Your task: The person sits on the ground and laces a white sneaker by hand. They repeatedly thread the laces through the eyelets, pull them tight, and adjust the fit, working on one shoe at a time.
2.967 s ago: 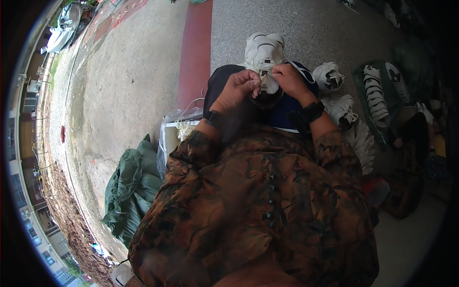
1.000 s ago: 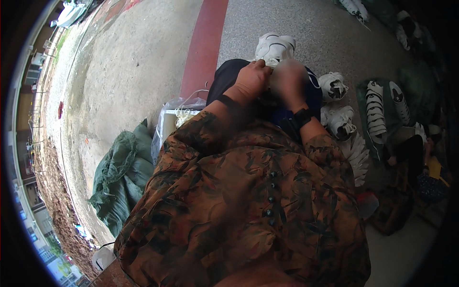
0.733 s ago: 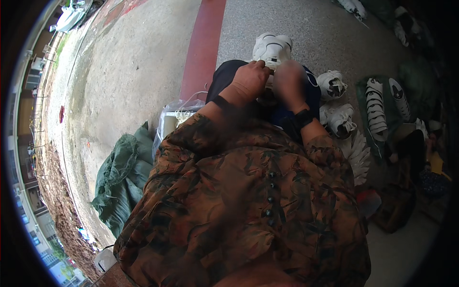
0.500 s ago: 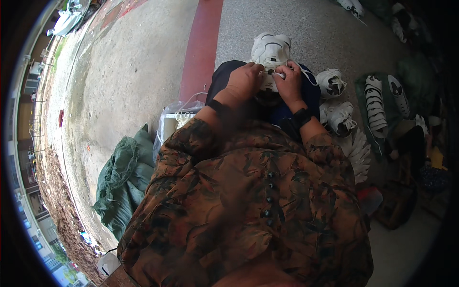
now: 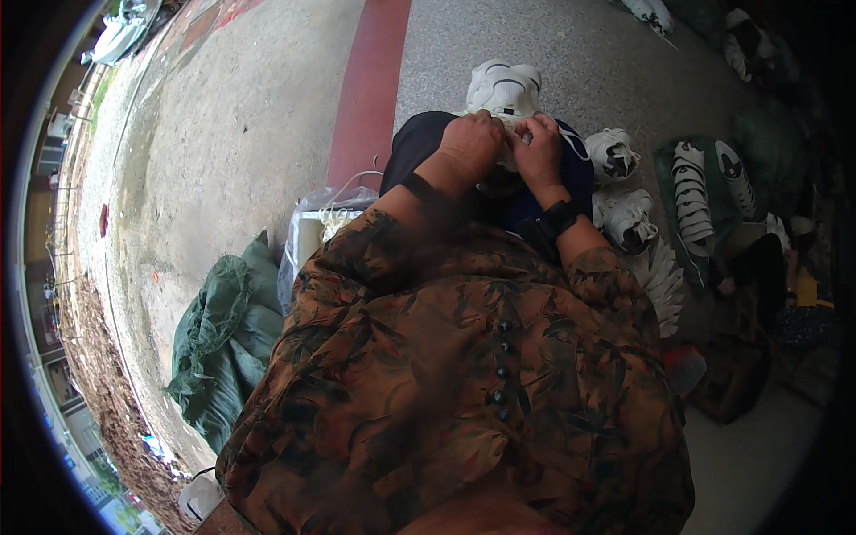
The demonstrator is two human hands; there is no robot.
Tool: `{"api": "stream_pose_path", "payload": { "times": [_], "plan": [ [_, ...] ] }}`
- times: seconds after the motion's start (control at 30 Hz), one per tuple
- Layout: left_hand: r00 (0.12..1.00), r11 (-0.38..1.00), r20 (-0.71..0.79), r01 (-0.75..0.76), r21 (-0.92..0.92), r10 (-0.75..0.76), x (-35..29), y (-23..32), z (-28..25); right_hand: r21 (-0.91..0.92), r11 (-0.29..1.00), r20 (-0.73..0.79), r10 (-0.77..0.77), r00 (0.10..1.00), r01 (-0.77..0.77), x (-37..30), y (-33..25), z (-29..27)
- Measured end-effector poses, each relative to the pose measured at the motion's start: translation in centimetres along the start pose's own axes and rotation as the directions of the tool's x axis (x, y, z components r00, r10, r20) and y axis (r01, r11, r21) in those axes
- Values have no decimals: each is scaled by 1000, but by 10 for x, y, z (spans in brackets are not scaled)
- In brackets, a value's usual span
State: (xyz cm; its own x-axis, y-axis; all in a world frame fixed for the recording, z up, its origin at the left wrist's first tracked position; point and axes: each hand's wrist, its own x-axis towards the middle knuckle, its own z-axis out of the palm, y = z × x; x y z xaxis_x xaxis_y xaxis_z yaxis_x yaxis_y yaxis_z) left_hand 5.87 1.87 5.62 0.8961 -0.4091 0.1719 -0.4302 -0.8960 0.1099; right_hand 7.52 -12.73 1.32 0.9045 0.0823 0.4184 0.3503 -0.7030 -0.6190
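A white sneaker (image 5: 504,87) with dark trim rests between my knees, its toe pointing away from me. Both my hands meet over its lacing area. My left hand (image 5: 474,143) is closed, knuckles up, against the left side of the shoe; what its fingertips pinch is hidden. Closed beside it, my right hand (image 5: 538,153) pinches a white shoelace (image 5: 575,143), part of which loops out to the right over my knee. The fingertips of the two hands nearly touch, covering the middle of the shoe.
Several white sneakers (image 5: 613,154) stand close by my right knee, next to a stack of white pieces (image 5: 660,285). Farther right, shoe uppers (image 5: 692,198) lie on green cloth. At my left are a plastic-lined box (image 5: 310,230) holding laces and a green sack (image 5: 227,330).
My left hand has moved right and slightly up across the shoe, closer to my right hand. The white strip seen earlier at my right fingertips is now mostly covered.
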Motion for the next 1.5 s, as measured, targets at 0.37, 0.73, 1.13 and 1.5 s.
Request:
{"api": "stream_pose_path", "payload": {
  "times": [0.37, 0.73, 1.13, 1.5],
  "plan": [
    [995, 967, 33, 101, -233, -96, -8, -31, 27, 189, 982, -75, 41, 996, -26, 2, 6, 8],
    [945, 947, 119, 314, -68, -305, -36, -68, -22, 447, 803, -112, 488, 866, -395, -5, 41, -40],
    [830, 832, 95, 554, -23, -550, -120, -158, -7, 88, 896, -96, 443, 891, -436, -29, 166, -109],
    [964, 753, -41, 178, -633, -263, -15, -43, 3, 370, 862, 212, 284, 935, -346, 21, 37, -13]
  ]
}}
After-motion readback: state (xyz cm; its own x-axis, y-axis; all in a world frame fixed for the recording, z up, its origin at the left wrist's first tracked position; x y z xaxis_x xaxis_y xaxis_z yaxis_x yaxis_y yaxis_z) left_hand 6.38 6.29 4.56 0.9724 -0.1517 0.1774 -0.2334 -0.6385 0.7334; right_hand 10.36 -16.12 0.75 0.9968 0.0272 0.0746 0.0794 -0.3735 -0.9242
